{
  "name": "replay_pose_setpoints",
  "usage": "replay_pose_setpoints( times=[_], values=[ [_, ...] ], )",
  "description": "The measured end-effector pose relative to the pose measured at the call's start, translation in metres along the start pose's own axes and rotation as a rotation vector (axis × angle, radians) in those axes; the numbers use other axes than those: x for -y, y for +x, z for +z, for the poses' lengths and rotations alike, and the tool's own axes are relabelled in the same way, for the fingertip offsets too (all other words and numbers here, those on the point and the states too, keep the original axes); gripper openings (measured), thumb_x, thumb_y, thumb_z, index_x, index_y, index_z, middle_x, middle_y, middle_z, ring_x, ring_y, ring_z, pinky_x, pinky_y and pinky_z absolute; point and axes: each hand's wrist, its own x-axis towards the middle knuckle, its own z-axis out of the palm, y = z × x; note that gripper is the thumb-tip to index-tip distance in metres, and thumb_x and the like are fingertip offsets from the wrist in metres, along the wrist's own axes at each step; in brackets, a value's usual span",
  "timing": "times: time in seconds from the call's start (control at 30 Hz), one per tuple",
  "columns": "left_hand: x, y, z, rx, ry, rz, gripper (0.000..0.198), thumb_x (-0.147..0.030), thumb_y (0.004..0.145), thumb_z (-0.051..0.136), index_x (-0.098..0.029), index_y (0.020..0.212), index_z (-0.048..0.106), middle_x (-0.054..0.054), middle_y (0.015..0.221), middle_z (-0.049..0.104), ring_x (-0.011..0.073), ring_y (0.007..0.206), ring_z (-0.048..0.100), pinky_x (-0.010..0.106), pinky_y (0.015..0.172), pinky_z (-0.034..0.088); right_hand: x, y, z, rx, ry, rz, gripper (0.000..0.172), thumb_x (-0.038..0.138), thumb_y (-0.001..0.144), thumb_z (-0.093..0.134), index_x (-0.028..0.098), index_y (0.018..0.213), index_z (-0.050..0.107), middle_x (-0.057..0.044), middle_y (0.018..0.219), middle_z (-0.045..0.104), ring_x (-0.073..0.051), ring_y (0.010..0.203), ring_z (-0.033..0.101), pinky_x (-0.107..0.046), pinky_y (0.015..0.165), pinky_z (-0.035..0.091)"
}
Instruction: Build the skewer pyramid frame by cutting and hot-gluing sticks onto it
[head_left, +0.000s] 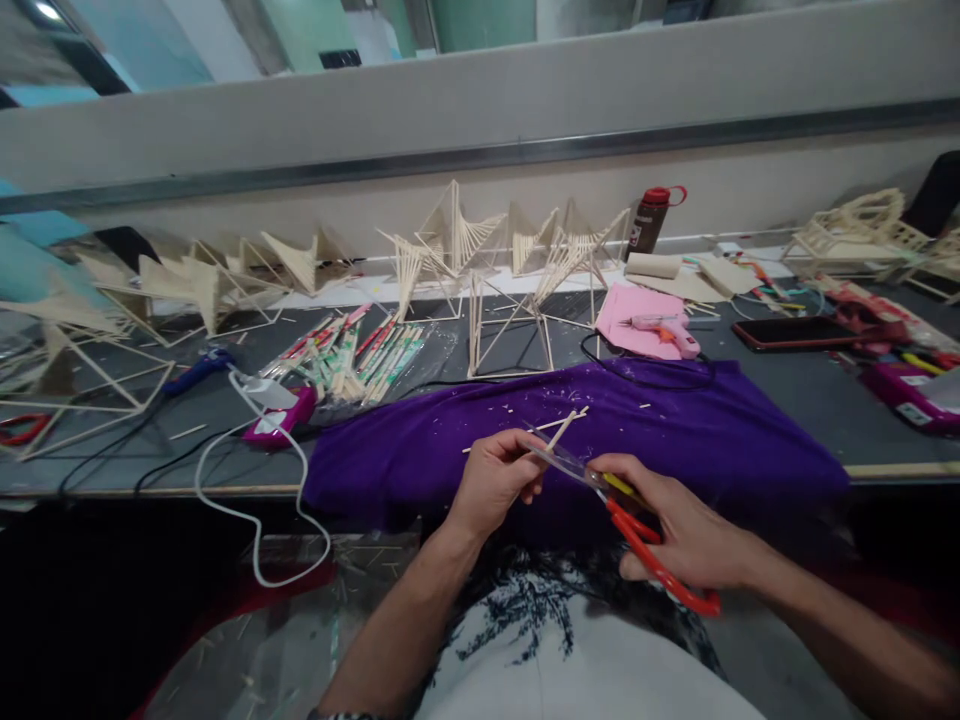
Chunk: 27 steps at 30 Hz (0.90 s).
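Red-handled scissors [626,525], gripped in a part-curled right hand [686,525], meet a wooden stick [561,430] pinched tightly by the left hand [495,480] above purple cloth [405,440], where any slip could nick that hand.

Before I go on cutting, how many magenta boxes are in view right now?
2. One magenta box is just left of the purple cloth; the other magenta box is at the picture's right edge. More may be hidden.
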Motion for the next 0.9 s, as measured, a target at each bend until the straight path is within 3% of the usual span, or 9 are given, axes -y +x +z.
replay_pose_setpoints(
  times=[0.3, 0.53, 0.9],
  values=[
    [0.003, 0.000, 0.001, 0.019, 0.037, -0.038, 0.011, -0.018, 0.060, 0.070, -0.014, 0.066, 0.061, -0.006, 0.045, 0.053, 0.0055, 0.035, 0.045, 0.015, 0.033, 0.034, 0.002, 0.003, 0.000, -0.039, -0.053, -0.051, 0.077, 0.026, 0.060, 0.072, 0.026, 0.128, 0.036, -0.002, 0.104, 0.055, -0.017, 0.085, 0.054, -0.030, 0.077, 0.045],
    [0.012, -0.006, 0.002, 0.038, 0.027, -0.005, 0.012, -0.021, 0.063, 0.071, -0.013, 0.066, 0.062, -0.005, 0.043, 0.052, 0.0049, 0.034, 0.044, 0.015, 0.032, 0.032, -0.001, 0.005, 0.011, -0.084, -0.191, -0.211, 0.056, 0.019, 0.079, 0.052, 0.020, 0.133, 0.035, -0.011, 0.118, 0.053, -0.023, 0.107, 0.050, -0.039, 0.091, 0.043],
    [0.018, -0.018, 0.004, -0.020, 0.021, -0.033, 0.020, -0.022, 0.060, 0.074, -0.015, 0.069, 0.057, -0.005, 0.047, 0.054, 0.0069, 0.037, 0.047, 0.017, 0.035, 0.037, -0.013, 0.003, 0.015, -0.116, -0.368, -0.221, 0.055, 0.018, 0.080, 0.049, 0.018, 0.133, 0.037, -0.014, 0.120, 0.053, -0.027, 0.108, 0.051, -0.042, 0.086, 0.046]
  ],
)
